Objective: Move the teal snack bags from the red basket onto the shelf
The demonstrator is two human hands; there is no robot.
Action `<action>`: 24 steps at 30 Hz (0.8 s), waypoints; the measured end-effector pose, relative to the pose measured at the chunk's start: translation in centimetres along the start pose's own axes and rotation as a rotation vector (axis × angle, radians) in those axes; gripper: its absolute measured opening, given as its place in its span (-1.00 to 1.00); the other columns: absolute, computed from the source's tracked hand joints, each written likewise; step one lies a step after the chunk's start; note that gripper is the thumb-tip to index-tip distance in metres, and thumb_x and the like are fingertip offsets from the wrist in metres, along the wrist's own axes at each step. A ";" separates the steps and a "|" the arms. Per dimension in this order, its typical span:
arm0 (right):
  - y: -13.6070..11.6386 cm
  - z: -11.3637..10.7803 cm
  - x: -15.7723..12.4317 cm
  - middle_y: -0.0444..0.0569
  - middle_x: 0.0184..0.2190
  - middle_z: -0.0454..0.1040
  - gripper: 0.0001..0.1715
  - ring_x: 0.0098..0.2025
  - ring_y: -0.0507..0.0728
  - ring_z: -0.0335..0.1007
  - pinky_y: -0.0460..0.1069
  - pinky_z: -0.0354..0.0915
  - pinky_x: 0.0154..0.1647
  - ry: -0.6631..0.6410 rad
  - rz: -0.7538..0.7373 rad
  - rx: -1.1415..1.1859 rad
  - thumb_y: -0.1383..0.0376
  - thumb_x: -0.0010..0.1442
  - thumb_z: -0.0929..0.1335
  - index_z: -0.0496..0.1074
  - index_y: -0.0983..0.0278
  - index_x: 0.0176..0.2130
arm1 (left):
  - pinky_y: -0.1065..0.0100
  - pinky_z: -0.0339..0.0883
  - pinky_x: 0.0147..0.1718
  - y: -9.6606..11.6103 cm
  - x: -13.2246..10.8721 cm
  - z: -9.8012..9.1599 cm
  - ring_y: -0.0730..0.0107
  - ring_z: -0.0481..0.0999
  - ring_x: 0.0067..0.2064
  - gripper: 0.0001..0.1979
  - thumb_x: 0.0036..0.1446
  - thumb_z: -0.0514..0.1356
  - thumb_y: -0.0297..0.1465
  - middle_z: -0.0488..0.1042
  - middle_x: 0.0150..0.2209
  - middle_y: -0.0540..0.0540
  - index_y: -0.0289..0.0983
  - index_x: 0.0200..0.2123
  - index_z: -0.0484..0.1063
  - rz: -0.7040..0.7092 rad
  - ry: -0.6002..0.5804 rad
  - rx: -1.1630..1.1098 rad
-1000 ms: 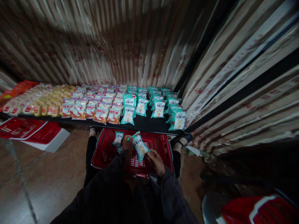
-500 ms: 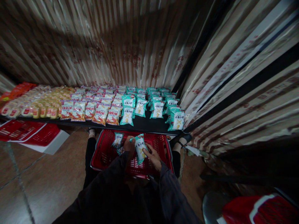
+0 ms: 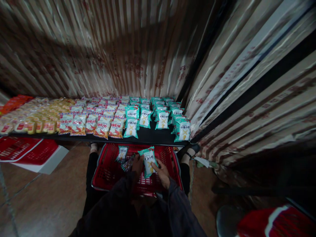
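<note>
A teal snack packet (image 3: pixel 148 160) is gripped from both sides over a red plastic basket (image 3: pixel 108 164) that rests on my lap. My left hand (image 3: pixel 137 165) is closed on the packet's left edge. My right hand (image 3: pixel 161 171) is closed on its right edge. Another teal packet (image 3: pixel 121 153) lies in the basket to the left, with a darker packet (image 3: pixel 127 164) beside it. Ahead, a black shelf (image 3: pixel 153 136) holds rows of teal packets (image 3: pixel 161 118) on the right and red-and-white packets (image 3: pixel 102 120) in the middle.
Yellow wrapped snacks (image 3: pixel 37 115) fill the shelf's left part. Striped curtains (image 3: pixel 118 49) hang behind and on the right. Red baskets on a white board (image 3: pixel 37 154) lie on the tiled floor at left. A red stool (image 3: pixel 269 223) stands at lower right.
Both hands have closed in on the teal packet and turned it more upright over the basket. The view has tipped slightly downward and to the right.
</note>
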State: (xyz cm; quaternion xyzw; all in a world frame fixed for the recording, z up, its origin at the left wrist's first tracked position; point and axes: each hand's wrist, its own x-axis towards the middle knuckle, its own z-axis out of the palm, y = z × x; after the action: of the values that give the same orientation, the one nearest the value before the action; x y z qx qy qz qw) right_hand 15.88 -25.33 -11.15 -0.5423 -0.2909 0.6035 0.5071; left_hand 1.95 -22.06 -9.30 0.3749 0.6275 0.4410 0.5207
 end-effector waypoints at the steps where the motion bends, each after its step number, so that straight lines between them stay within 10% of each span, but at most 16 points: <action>1: -0.1 -0.1 0.0 -0.08 -0.35 0.60 -0.33 -0.36 0.16 0.52 0.02 0.40 -0.30 0.011 -0.001 0.006 -0.01 -0.30 0.57 0.48 0.22 -0.20 | 0.27 0.37 -0.19 0.0 -0.3 0.1 0.21 0.50 -0.21 -0.87 0.01 0.19 -0.27 0.50 -0.36 -0.11 -0.20 -0.45 0.38 0.004 -0.022 -0.009; 16: -1.5 -1.4 0.6 -0.04 -0.21 0.59 -0.29 -0.24 0.20 0.53 0.07 0.42 -0.19 0.003 -0.013 0.092 0.03 -0.26 0.57 0.45 0.20 -0.11 | 0.28 0.41 -0.31 1.3 -0.4 2.0 0.19 0.55 -0.25 -0.62 -0.01 0.22 -0.09 0.58 -0.24 -0.21 -0.26 -0.24 0.40 0.042 -0.189 -0.115; 24: -2.2 -1.7 -0.1 -0.02 -0.05 0.53 -0.24 -0.02 0.25 0.45 0.12 0.36 0.00 -0.005 -0.103 0.027 0.10 -0.19 0.55 0.42 0.16 0.01 | 0.20 0.40 -0.21 0.5 -0.2 2.2 0.13 0.54 -0.20 -0.73 0.08 0.16 -0.17 0.56 -0.28 -0.21 -0.26 -0.32 0.45 0.036 -0.057 -0.005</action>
State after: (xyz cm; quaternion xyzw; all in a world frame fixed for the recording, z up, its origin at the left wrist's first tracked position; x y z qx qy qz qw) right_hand 18.17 -25.04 -9.59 -0.5183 -0.3115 0.5819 0.5438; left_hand 4.13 -21.69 -8.93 0.3972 0.6045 0.4409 0.5314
